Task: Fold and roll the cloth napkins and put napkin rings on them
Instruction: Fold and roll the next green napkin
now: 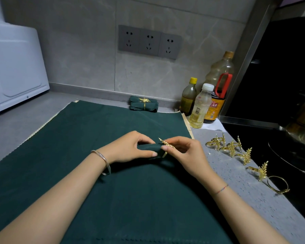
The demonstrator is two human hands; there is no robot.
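Gripping the rolled napkin (148, 147) in curled fingers of the left hand (128, 148), over the middle of the spread green cloth (77, 138); pinching a gold napkin ring (166, 144) at its end with fingers of the right hand (188, 152).

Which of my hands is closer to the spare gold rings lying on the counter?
Right. The right hand sits just left of the spare gold rings, pinching a ring on the rolled napkin; the left hand grips that napkin farther left.
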